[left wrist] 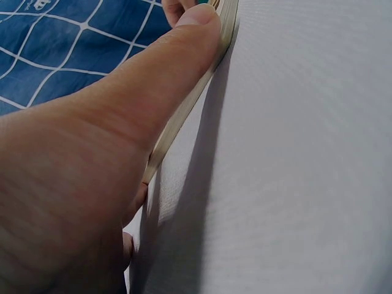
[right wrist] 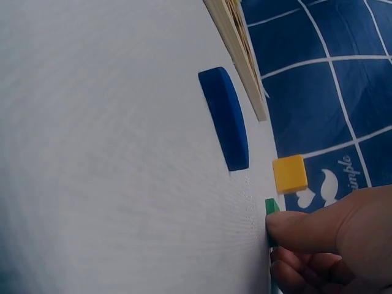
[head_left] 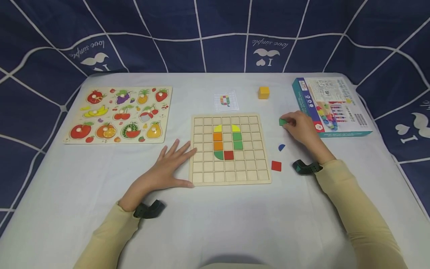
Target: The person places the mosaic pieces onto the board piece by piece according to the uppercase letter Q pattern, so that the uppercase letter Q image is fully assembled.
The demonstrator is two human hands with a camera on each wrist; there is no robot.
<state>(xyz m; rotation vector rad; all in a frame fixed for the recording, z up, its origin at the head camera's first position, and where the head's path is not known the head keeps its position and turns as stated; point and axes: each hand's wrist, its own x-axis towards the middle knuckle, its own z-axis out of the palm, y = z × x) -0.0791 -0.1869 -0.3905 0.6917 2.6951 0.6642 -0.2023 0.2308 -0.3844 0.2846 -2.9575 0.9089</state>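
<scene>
My left hand point(head_left: 166, 168) lies with spread fingers against the left edge of the square wooden grid board point(head_left: 209, 176); its thumb touches the board's near left corner. Coloured tiles sit in the grid: yellow curved pieces on top, orange squares point(head_left: 217, 141) at left, green squares point(head_left: 237, 141) at right, a green curved piece point(head_left: 218, 154) and a red square point(head_left: 228, 155) below. Right of the board, my right hand point(head_left: 300, 127) pinches a small green tile point(right wrist: 271, 207) between thumb and fingers. Nearby on the cloth are a blue half-round piece point(head_left: 281, 147) and a loose red square point(head_left: 276, 166).
Behind the board lie a picture card point(head_left: 221, 106) with a similar pattern and a yellow cube point(head_left: 263, 92). A fruit peg puzzle point(head_left: 111, 120) occupies the back left. At the back right, beside my right hand, lies a printed toy box point(head_left: 356, 116).
</scene>
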